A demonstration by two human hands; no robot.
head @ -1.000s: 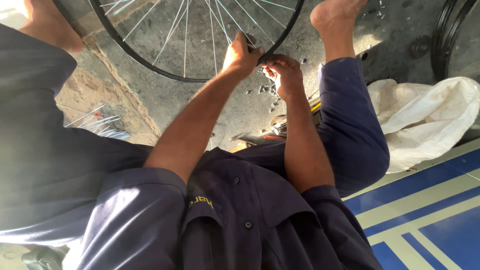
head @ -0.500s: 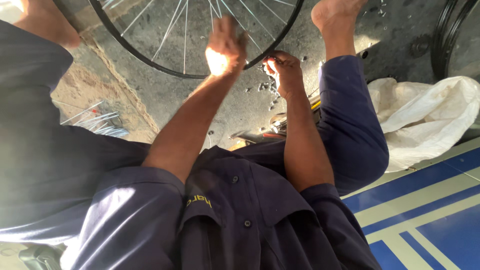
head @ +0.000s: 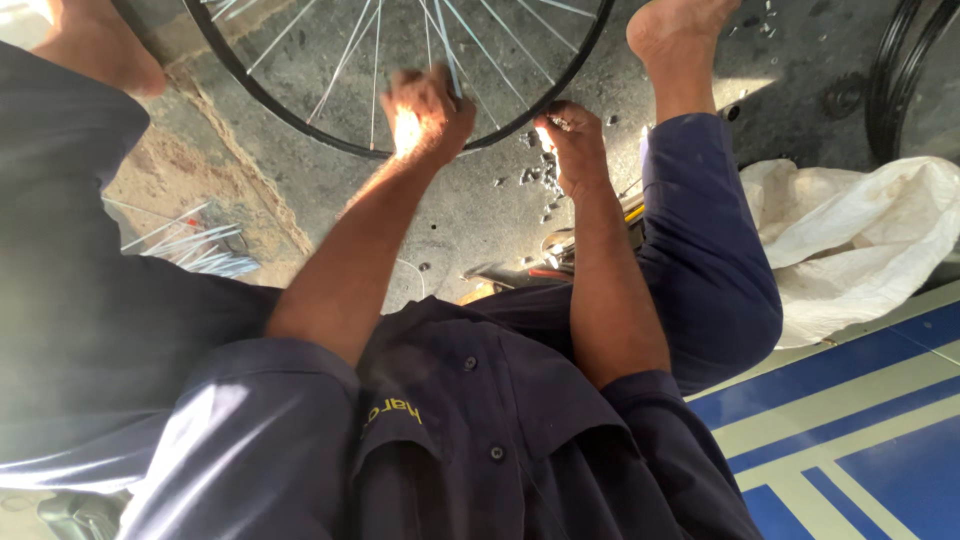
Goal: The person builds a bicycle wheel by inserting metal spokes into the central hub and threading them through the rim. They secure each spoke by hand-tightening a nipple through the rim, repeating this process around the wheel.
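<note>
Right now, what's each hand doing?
Left hand: closed on thin silver spokes of the black-rimmed bicycle wheel.
Right hand: grip at the rim, contents unclear.

1. The wheel [head: 400, 70] lies on the floor [head: 480, 210] before me, between my feet.
2. Loose spokes [head: 190, 245] lie to its left.
3. A sack [head: 850, 240] lies right of my right leg.

Harsh sunlight glares on the left hand [head: 425, 115], clothing lies shadowed, and the edges look perhaps slightly stretched.
</note>
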